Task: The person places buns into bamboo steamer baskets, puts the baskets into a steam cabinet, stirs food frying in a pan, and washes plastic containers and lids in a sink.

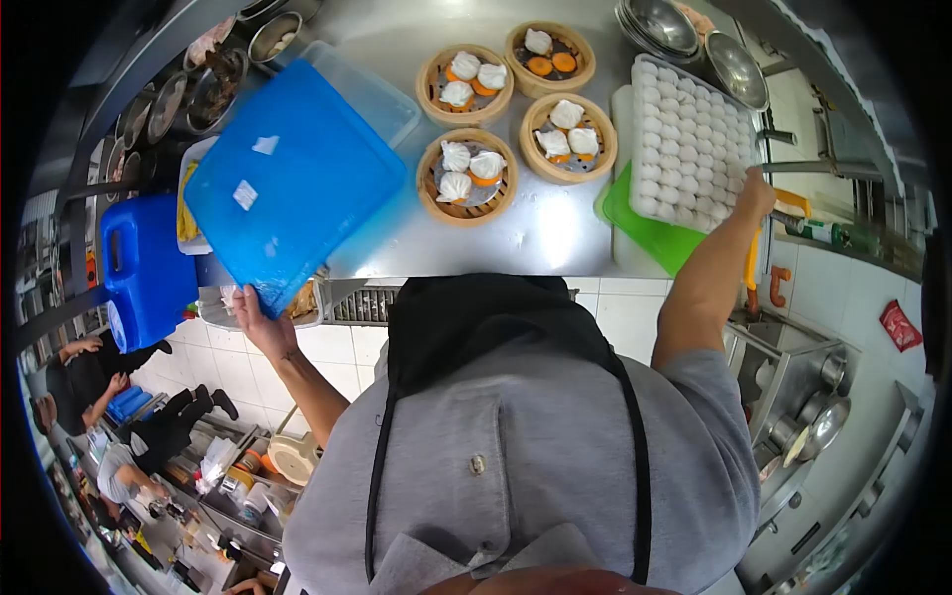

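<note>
My left hand [260, 319] is closed on the near corner of a blue plastic lid [307, 178], which is tilted over the left side of the steel counter. My right hand [754, 195] grips the right edge of a white tray [694, 144] filled with rows of white dumplings. Under that tray a green board [640, 223] sticks out. Between my hands stand several bamboo steamers; the near-left steamer [426, 198] and near-right steamer [529, 159] each hold three dumplings on orange slices. The far-right steamer [516, 74] has one dumpling and two bare orange slices.
A clear plastic container [392, 104] lies partly beneath the blue lid. Metal bowls [659, 25] are stacked at the back right, with more bowls at the back left. A blue jerrycan [149, 268] stands at the left. Other people [124, 476] are in the kitchen at the lower left.
</note>
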Tool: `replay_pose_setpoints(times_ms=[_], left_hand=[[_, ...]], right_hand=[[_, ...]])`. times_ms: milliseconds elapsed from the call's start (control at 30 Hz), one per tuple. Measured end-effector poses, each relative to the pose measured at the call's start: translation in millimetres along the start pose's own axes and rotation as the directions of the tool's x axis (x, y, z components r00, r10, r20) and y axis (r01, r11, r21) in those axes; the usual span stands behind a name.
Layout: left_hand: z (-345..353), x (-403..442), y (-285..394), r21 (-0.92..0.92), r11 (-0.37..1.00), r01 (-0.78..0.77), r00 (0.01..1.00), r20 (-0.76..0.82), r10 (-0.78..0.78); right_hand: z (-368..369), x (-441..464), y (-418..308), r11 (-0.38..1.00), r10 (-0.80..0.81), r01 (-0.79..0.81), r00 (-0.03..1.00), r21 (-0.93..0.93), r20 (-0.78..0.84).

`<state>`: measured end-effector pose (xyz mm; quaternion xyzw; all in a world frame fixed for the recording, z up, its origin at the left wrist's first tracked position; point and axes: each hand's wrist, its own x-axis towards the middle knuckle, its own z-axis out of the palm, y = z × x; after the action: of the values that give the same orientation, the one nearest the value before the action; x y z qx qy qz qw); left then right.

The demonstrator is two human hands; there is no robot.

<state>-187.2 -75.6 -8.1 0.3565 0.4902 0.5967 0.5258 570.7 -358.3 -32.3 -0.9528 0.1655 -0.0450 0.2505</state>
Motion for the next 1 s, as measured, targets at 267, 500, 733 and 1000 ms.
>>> replay_pose_setpoints(times_ms=[267,500,733,1000], left_hand=[[-73.4,17.9,-55.1,0.395,0.918,0.017,0.997,0.067,-0.047],[-17.0,37.7,-27.5,0.938,-0.098,-0.331,0.845,0.341,0.411],[242.9,-41.3,-5.1,0.49,0.324,-0.809,0.586,0.636,0.502],[526.6,-240.0,-159.3,-0.277,0.635,-0.721,-0.202,0.961,0.189]], right_hand=[[20.0,27.9,31.0,0.994,-0.103,0.102,0.995,-0.044,-0.012],[3.4,-16.8,6.0,0.968,-0.224,0.212,0.971,-0.133,-0.082],[0.6,-7.8,0.2,0.949,0.04,-0.031,0.999,0.315,-0.023],[-9.0,-18.8,-5.5,0.976,-0.219,0.219,0.975,0.002,0.03]])
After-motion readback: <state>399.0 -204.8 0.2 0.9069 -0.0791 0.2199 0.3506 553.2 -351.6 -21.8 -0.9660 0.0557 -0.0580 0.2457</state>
